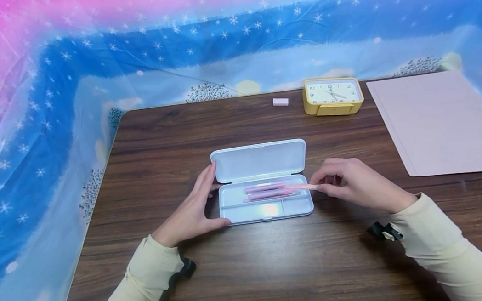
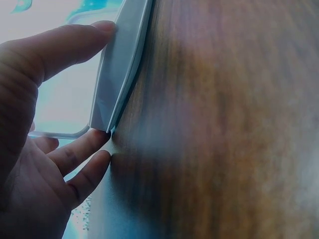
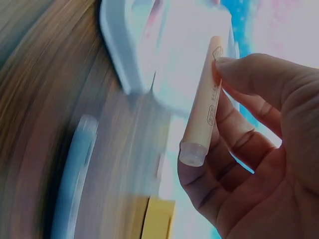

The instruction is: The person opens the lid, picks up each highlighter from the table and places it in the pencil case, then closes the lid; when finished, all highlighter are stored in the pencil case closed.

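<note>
Along the barrel of a peach pen point(image 3: 202, 107), small printed characters and outlined marks, too small to read. On the yellow clock point(image 1: 334, 109), between one and two o'clock from the white case point(image 1: 244, 211), legible numerals 9, 10, 11, 12, 2 and 3, with lower ones harder to make out. At three o'clock from the case, the right hand point(image 1: 352, 180), narrowed to a pinch on the pen. From there, pointed toward nine o'clock, with its far end over the long compartment. Inside that compartment, other pens point(image 1: 268, 194), pinkish, laid lengthwise. At the case's nine o'clock end, the left hand point(image 1: 195, 215), spread wide, with thumb on the near wall and fingers around the end, beside the lid point(image 1: 260, 162). Between both hands, open on the surface point(image 1: 249, 279), the case, with lid raised toward twelve. Just past twelve, well apart, a small pale block point(image 1: 280, 102). At two o'clock from the right hand, a pale pink board point(image 1: 438, 124).
</note>
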`<state>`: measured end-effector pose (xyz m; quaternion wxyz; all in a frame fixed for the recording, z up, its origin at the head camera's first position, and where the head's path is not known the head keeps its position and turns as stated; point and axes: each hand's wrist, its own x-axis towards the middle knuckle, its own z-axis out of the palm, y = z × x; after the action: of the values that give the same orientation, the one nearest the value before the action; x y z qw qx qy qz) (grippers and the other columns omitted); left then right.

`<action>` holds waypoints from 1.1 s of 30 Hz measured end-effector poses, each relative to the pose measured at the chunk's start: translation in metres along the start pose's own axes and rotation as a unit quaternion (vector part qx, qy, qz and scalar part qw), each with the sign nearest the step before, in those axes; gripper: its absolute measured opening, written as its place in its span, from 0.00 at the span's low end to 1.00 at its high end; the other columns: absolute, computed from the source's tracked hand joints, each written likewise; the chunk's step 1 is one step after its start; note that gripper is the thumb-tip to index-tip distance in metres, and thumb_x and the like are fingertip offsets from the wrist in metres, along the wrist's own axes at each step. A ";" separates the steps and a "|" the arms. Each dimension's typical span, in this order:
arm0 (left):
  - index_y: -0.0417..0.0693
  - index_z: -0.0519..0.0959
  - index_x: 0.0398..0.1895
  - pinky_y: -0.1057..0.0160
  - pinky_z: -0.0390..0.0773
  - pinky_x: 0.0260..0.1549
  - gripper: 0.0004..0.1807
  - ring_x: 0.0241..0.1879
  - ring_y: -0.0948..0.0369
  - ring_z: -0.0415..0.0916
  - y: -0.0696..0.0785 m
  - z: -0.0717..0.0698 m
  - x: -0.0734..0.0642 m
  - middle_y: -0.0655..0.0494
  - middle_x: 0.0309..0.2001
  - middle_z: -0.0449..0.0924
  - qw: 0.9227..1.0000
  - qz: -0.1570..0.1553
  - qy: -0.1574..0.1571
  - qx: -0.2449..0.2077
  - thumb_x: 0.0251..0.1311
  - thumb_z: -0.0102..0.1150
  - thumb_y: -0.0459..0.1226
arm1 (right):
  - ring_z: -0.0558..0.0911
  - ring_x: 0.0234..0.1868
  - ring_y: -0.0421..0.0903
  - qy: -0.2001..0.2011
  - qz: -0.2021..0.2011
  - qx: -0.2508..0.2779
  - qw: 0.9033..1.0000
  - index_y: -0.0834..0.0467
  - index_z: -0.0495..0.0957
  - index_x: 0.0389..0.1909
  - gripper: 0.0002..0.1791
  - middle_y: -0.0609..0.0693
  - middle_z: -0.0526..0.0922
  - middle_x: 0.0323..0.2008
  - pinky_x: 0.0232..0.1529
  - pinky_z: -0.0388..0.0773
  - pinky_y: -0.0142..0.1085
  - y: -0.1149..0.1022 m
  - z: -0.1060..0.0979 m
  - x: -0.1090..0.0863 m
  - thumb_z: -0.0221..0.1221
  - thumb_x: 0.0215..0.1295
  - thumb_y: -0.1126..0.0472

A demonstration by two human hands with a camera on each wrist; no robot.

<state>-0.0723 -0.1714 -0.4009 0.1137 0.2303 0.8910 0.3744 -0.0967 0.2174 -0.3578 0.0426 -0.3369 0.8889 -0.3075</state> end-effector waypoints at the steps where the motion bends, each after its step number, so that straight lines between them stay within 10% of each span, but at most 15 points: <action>1: 0.61 0.28 0.79 0.48 0.62 0.70 0.70 0.69 0.56 0.66 0.000 0.000 0.000 0.53 0.80 0.31 1.000 -0.001 0.000 -0.001 0.48 0.77 0.46 | 0.74 0.30 0.32 -0.004 -0.001 0.005 1.000 0.43 0.83 0.40 0.11 0.34 0.80 0.35 0.30 0.74 0.29 -0.003 0.003 0.004 0.65 0.63 0.64; 16: 0.59 0.29 0.79 0.49 0.63 0.69 0.71 0.68 0.56 0.67 0.000 0.001 0.001 0.51 0.80 0.32 1.000 0.002 0.001 -0.001 0.47 0.78 0.44 | 0.74 0.32 0.34 -0.097 -0.034 -0.014 0.995 0.47 0.85 0.42 0.08 0.38 0.80 0.37 0.34 0.75 0.29 -0.049 0.056 0.050 0.62 0.66 0.60; 33: 0.61 0.28 0.79 0.50 0.64 0.69 0.71 0.68 0.56 0.67 0.000 0.001 0.002 0.53 0.80 0.32 1.000 0.003 0.004 -0.004 0.47 0.78 0.44 | 0.83 0.47 0.41 -0.092 -0.116 -0.101 0.984 0.50 0.85 0.37 0.05 0.44 0.84 0.40 0.50 0.80 0.37 -0.068 0.089 0.061 0.63 0.63 0.61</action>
<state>-0.0734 -0.1701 -0.4015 0.1097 0.2313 0.8894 0.3788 -0.0797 0.0934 -0.3819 0.0535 -0.4670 0.8627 -0.1865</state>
